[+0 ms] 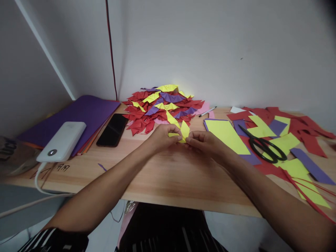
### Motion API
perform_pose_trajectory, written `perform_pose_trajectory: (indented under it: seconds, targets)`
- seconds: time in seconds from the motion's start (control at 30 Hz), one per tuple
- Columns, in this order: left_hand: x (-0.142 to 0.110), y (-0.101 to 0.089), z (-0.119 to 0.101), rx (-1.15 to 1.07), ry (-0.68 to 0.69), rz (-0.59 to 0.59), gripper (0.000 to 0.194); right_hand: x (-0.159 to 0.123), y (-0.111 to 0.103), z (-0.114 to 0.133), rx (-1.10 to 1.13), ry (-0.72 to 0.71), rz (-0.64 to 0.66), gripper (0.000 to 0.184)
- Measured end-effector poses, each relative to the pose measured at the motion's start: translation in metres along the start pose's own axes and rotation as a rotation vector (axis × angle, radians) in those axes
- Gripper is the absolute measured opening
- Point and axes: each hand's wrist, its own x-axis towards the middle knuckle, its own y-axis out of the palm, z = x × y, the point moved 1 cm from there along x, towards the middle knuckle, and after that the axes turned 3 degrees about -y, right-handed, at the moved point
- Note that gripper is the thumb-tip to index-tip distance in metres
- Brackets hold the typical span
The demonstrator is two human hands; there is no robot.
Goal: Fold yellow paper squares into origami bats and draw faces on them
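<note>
A partly folded piece of yellow paper (185, 130) is held between my two hands over the middle of the wooden table. My left hand (166, 137) pinches its left side, the fingers closed. On the other side, my right hand (201, 140) has thumb and finger closed at the paper's lower right edge. One pointed flap of the paper stands up between the hands. Just behind lies a heap of folded paper bats (168, 98) in red, purple and yellow, some with small drawn faces. My fingers hide the paper's lower part.
Right of my hands lie stacked yellow sheets (227, 134), black-handled scissors (262, 145) and red, yellow and purple scraps (286, 141). A pen (208, 111) rests near the wall. To the left are a phone (112, 130), a white power bank (63, 141) with cable and purple sheets (86, 108).
</note>
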Motion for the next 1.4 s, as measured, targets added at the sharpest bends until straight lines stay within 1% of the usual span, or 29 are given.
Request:
perform_pose_trajectory:
  seconds: [0.13, 0.3, 0.47, 0.67, 0.8, 0.93, 1.03, 1.13, 1.17, 1.23, 1.3, 1.4]
  targets:
    - [0.0, -0.001, 0.001, 0.073, 0.009, -0.027, 0.005, -0.002, 0.002, 0.004, -0.024, 0.004, -0.01, 0.032]
    - [0.001, -0.002, 0.006, 0.143, 0.065, -0.046, 0.006, -0.003, 0.003, 0.008, -0.07, -0.001, -0.036, 0.033]
    - [0.001, -0.002, 0.01, 0.189, 0.089, -0.047, 0.007, -0.003, 0.004, 0.006, -0.149, -0.043, -0.066, 0.03]
    - [0.0, -0.001, 0.012, 0.207, 0.072, -0.053, 0.008, -0.003, 0.007, 0.007, -0.213, -0.069, -0.09, 0.027]
    - [0.001, -0.002, 0.012, 0.17, 0.062, -0.067, 0.007, -0.004, 0.008, 0.009, -0.249, -0.1, -0.083, 0.025]
    - [0.001, -0.002, 0.01, 0.12, 0.047, -0.045, 0.007, -0.003, 0.007, 0.008, -0.174, -0.108, -0.069, 0.023]
    - [0.001, -0.003, 0.007, 0.096, 0.058, -0.062, 0.005, -0.001, 0.005, 0.007, -0.044, -0.089, -0.15, 0.025]
    - [-0.001, -0.002, 0.004, 0.026, 0.056, -0.124, 0.005, -0.002, 0.004, 0.009, 0.036, -0.153, -0.263, 0.028]
    - [-0.002, -0.002, 0.003, -0.014, 0.049, -0.142, 0.005, -0.003, 0.005, 0.011, 0.014, -0.19, -0.286, 0.027]
    - [-0.003, 0.001, 0.001, -0.107, 0.023, -0.162, 0.007, -0.006, 0.009, 0.014, -0.099, -0.244, -0.323, 0.021]
    - [-0.005, 0.004, 0.0, -0.185, -0.009, -0.171, 0.008, -0.009, 0.013, 0.017, -0.222, -0.263, -0.359, 0.013]
    - [-0.006, 0.008, 0.0, -0.245, -0.042, -0.162, 0.011, -0.011, 0.016, 0.018, -0.311, -0.28, -0.4, 0.007]
